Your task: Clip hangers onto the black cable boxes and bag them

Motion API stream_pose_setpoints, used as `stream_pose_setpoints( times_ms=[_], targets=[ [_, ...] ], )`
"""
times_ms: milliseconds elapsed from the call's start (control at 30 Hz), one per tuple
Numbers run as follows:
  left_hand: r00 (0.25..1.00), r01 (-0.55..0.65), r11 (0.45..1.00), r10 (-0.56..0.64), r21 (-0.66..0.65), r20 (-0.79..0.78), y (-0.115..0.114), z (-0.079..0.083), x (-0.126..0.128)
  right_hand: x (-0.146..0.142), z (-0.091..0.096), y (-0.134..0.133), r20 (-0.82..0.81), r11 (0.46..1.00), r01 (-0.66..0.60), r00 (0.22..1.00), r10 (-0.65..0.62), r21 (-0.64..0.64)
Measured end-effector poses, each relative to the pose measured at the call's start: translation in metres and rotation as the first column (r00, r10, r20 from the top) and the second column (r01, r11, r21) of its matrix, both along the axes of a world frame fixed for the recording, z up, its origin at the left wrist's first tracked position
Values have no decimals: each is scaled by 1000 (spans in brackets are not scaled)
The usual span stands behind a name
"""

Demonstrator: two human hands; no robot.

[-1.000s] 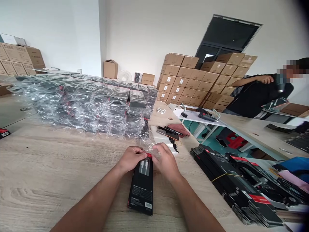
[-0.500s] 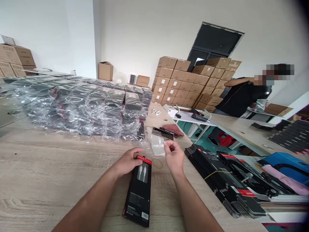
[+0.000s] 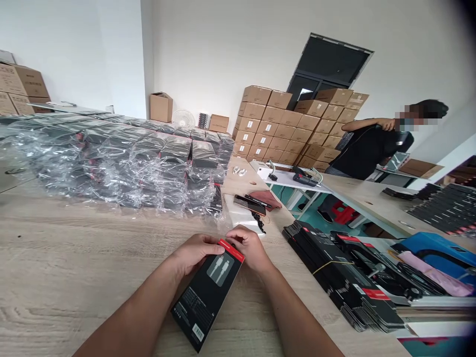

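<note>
A slim black box (image 3: 201,302) with a red top band and a clear window showing a white cable lies tilted above the tabletop. My left hand (image 3: 195,253) grips its upper left edge, thumb over the front. At the top right corner of the box, my right hand (image 3: 247,248) has its fingers pinched together behind the red band. What those fingertips hold, if anything, is hidden. Just beyond the right hand are a clear plastic bag (image 3: 238,218) and a heap of small black pieces (image 3: 259,223).
Rows of plastic-wrapped black boxes (image 3: 148,168) line the table's far left. A banded stack of flat black cartons (image 3: 330,263) lies at right, beside a blue bag (image 3: 439,253). A phone (image 3: 249,205) rests behind the bag. Another person (image 3: 364,148) stands across the room.
My right hand has moved left and closer, from over the plastic bag to the box's top corner, uncovering the small black pieces. The box has turned clockwise, its lower end swinging left.
</note>
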State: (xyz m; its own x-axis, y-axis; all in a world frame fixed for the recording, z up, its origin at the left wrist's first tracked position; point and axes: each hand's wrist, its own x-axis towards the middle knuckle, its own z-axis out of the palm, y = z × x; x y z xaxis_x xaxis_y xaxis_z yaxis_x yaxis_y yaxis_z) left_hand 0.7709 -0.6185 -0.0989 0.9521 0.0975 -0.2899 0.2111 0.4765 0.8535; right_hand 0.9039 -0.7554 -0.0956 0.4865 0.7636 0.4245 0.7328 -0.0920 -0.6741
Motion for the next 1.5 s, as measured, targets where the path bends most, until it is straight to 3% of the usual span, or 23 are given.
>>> stream_pose_setpoints(
  times_ms=[133,267,467,633,867,967,1067,1167,1233,1300,1400,1500],
  targets=[
    [992,-111,966,120,233,-26,0,-5,3,3,1,-4,30,999,32,999,-33,34],
    [994,-112,902,109,417,31,-2,-4,2,2,3,-6,71,1000,15,997,-15,2],
    [993,-60,893,98,445,-63,0,4,-3,4,5,-11,203,998,-5,979,18,-67],
    [985,-170,854,159,492,65,3,4,-3,4,10,-15,340,992,-2,939,46,-129],
    [972,-220,878,158,425,175,-1,4,3,-6,18,-14,379,990,19,924,37,-143],
    [963,-234,863,143,447,228,-2,3,4,-10,19,-12,381,994,32,925,10,-104],
    [964,-229,811,114,539,239,-1,4,3,-10,16,-9,418,994,82,907,-46,-67],
    [974,-207,758,100,619,203,-2,7,2,-5,10,-8,468,965,261,855,-223,-17],
    [972,-225,713,116,664,206,-4,9,1,1,5,-8,446,908,419,812,-377,4],
    [964,-263,674,145,690,225,-5,10,1,8,0,-9,338,871,492,823,-457,-20],
    [958,-287,676,189,679,216,-6,7,3,15,-7,-8,100,896,443,893,-438,-33],
    [955,-297,689,227,661,192,-6,2,5,18,-9,-7,-8,920,393,920,-393,6]
  ],
)
